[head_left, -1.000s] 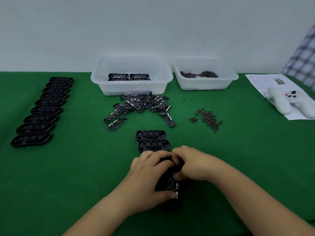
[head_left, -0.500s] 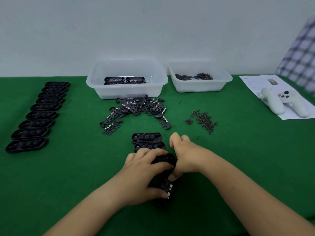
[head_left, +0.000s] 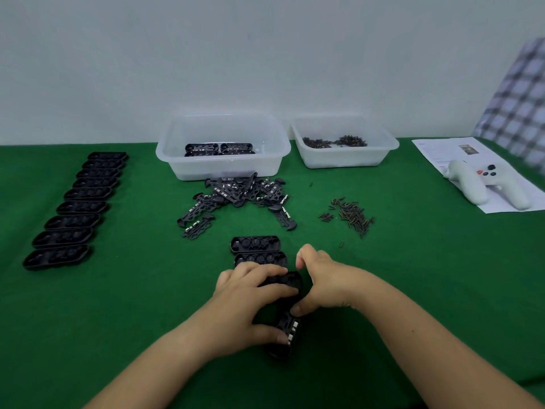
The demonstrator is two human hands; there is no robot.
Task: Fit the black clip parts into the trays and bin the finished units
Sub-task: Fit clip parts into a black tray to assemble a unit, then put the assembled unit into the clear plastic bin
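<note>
Head view. Landmark: clear bin point(head_left: 223, 149), holding finished units point(head_left: 218, 149). Well in front of it, left hand point(head_left: 247, 302) curls fingers and thumb around a black tray point(head_left: 285, 315) with a clip part seated in it. Right hand point(head_left: 323, 280) pinches the same tray's right edge. Two open trays point(head_left: 255, 244) lie between bin and hands; loose clip parts point(head_left: 240, 196) heaped just before the bin.

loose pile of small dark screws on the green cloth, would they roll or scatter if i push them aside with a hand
The screw pile would probably scatter: it lies loose, with strays already apart from it. Each screw looks tiny and light, so a sweep should move them easily. The green cloth looks felt-like and would likely damp rolling, though some may snag rather than slide.
</note>
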